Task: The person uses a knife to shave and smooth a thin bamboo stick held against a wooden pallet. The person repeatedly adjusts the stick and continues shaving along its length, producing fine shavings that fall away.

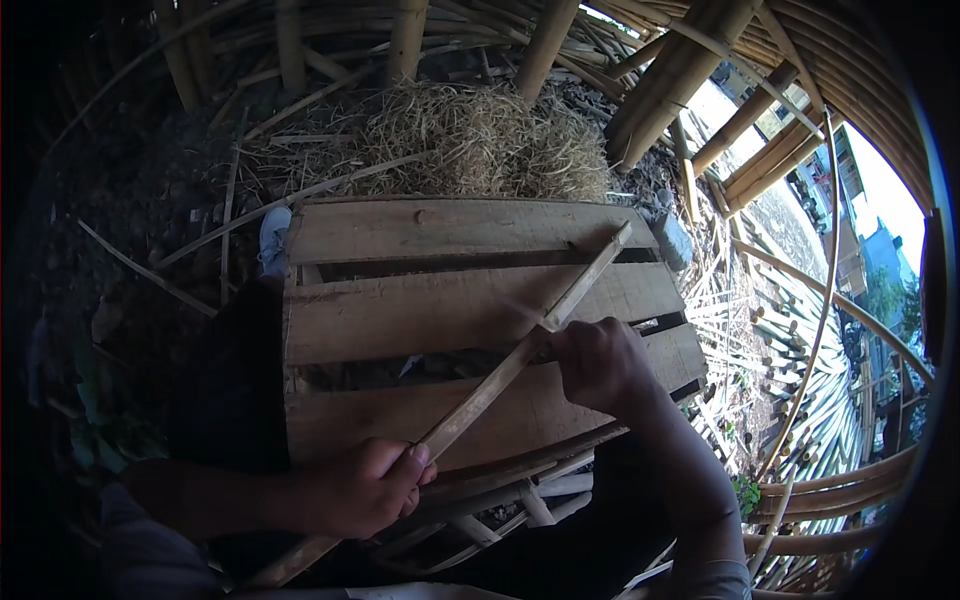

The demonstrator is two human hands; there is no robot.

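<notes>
A long split bamboo strip slants across a slatted wooden table, from low at the left to the far right. Its far end lies over the back boards. My left hand is closed round the strip's lower part, near the front edge of the table. Farther up, my right hand is closed in a fist against the strip. It grips what looks like a knife, whose thin blade is a faint blur crossing the strip. The knife's handle is hidden inside the fist.
Behind the table lies a heap of dry shavings. Thick bamboo posts stand at the back and right. Many cut bamboo poles lie in sunlight on the right. A shoe shows by the table's left edge.
</notes>
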